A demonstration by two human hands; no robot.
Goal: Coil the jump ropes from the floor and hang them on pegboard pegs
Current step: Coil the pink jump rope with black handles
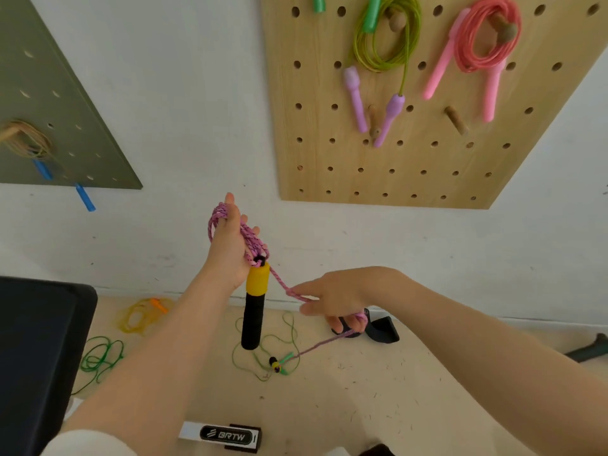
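Observation:
My left hand (230,245) is raised in front of the wall with a pink braided jump rope (245,235) wound in loops around it. The rope's yellow and black handle (254,307) hangs down from that hand. My right hand (335,299) pinches the same rope lower right, and the strand runs on down to the second handle (274,363) lying on the floor. The wooden pegboard (394,159) on the wall carries a coiled green rope with purple handles (385,44) and a coiled pink rope (487,37). Bare pegs (455,120) stick out below them.
On the floor lie a thin green rope (263,350), another green rope (98,357) and a yellow rope with an orange handle (141,314). A grey-green pegboard (49,110) at left holds a rope with blue handles. A dark bin (36,350) stands at lower left, a black object (381,330) by the wall.

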